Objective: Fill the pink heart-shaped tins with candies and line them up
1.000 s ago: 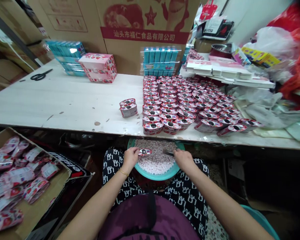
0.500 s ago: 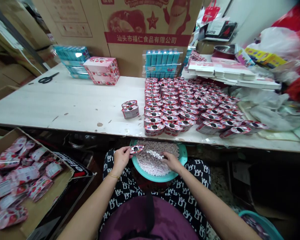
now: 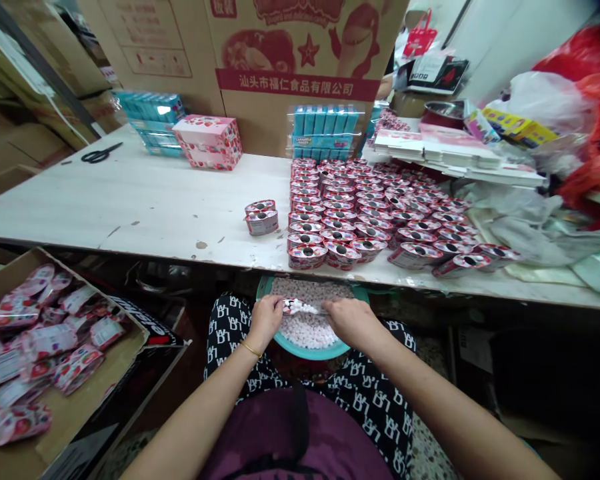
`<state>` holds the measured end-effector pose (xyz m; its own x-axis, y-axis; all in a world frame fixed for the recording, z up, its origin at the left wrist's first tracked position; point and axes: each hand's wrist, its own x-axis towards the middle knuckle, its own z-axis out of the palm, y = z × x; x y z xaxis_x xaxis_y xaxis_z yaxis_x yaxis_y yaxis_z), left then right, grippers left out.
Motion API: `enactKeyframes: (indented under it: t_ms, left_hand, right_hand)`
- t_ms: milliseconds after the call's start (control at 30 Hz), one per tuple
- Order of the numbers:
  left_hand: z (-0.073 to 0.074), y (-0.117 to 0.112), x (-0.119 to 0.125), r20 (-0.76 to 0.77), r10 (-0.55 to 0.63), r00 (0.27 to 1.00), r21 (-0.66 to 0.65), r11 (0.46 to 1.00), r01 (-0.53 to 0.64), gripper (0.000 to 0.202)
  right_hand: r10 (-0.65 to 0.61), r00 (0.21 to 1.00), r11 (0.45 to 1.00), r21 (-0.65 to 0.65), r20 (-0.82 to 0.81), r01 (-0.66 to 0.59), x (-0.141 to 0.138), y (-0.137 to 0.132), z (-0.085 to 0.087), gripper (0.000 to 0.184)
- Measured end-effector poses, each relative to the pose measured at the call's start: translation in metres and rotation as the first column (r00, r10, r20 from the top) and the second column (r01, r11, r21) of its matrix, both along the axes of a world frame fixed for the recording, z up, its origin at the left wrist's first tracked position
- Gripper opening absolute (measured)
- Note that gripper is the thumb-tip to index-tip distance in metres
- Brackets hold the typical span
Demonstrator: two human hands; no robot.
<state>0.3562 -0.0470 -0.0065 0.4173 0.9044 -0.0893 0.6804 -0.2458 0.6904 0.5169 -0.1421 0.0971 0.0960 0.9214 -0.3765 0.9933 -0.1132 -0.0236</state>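
Observation:
A teal basin [image 3: 320, 351] full of small pink and white candies [image 3: 307, 330] rests on my lap, just under the table edge. My left hand [image 3: 264, 321] is closed on a small round red-and-pink container [image 3: 291, 307], held over the basin. My right hand [image 3: 346, 321] is closed on a scoop [image 3: 311, 310] loaded with candies, its tip touching the container. Two more containers [image 3: 261, 217] stand alone on the table. Several rows of the same containers [image 3: 360, 213] fill the table's right half.
A wooden table [image 3: 130, 200] spans the view. On it are scissors [image 3: 99, 154], a pink box [image 3: 210, 142], teal packs [image 3: 324, 125] and flat cartons [image 3: 450, 150]. A cardboard box [image 3: 70, 413] of sealed packets sits at lower left. Plastic bags [image 3: 555, 93] pile at right.
My right hand has brought the loaded scoop leftward to the container in my left hand. The two hands are now close together over the basin.

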Motion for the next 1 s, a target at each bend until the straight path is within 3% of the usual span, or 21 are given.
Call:
enactKeyframes:
  t_ms: [167, 300, 467, 567, 700, 767, 833, 900, 1000]
  left_hand:
    - [0.005, 0.003, -0.004, -0.037, -0.003, 0.999, 0.026, 1.0, 0.004, 0.024]
    - [0.016, 0.001, -0.009, -0.085, -0.065, 0.994, 0.16, 0.984, 0.078, 0.026]
    - [0.031, 0.0, -0.015, -0.241, -0.195, 0.951, 0.232, 0.94, 0.251, 0.029]
    - [0.036, 0.007, -0.023, -0.268, -0.133, 0.954, 0.246, 0.948, 0.201, 0.029]
    - [0.053, 0.021, -0.047, -0.043, 0.0, 0.999, 0.259, 0.966, 0.011, 0.025]
    - [0.067, 0.03, -0.059, 0.133, 0.111, 0.985, 0.098, 0.987, -0.125, 0.023]
    - [0.082, 0.046, -0.065, 0.297, 0.236, 0.925, -0.071, 0.972, -0.225, 0.023]
    - [0.091, 0.069, -0.06, 0.413, 0.308, 0.857, -0.148, 0.951, -0.27, 0.024]
    - [0.093, 0.112, -0.031, 0.459, 0.359, 0.813, -0.204, 0.933, -0.296, 0.021]
  right_hand:
    - [0.006, 1.0, 1.0, 0.017, 0.007, -0.006, 0.001, -0.001, 0.002, 0.025]
    - [-0.065, 0.997, 0.997, 0.04, -0.035, 0.066, 0.014, -0.015, -0.001, 0.028]
    - [-0.158, 0.985, 0.986, 0.042, -0.063, 0.161, 0.032, -0.036, -0.022, 0.031]
    - [-0.182, 0.98, 0.983, 0.005, -0.076, 0.183, 0.035, -0.04, -0.037, 0.031]
    - [-0.197, 0.971, 0.98, 0.005, -0.135, 0.199, 0.035, -0.042, -0.049, 0.032]
    - [-0.205, 0.964, 0.978, 0.012, -0.171, 0.21, 0.036, -0.042, -0.054, 0.032]
    - [-0.203, 0.954, 0.976, 0.026, -0.222, 0.214, 0.037, -0.043, -0.061, 0.033]
    - [-0.196, 0.942, 0.976, 0.044, -0.273, 0.215, 0.037, -0.044, -0.067, 0.034]
    - [-0.186, 0.929, 0.975, 0.056, -0.319, 0.214, 0.034, -0.045, -0.075, 0.035]
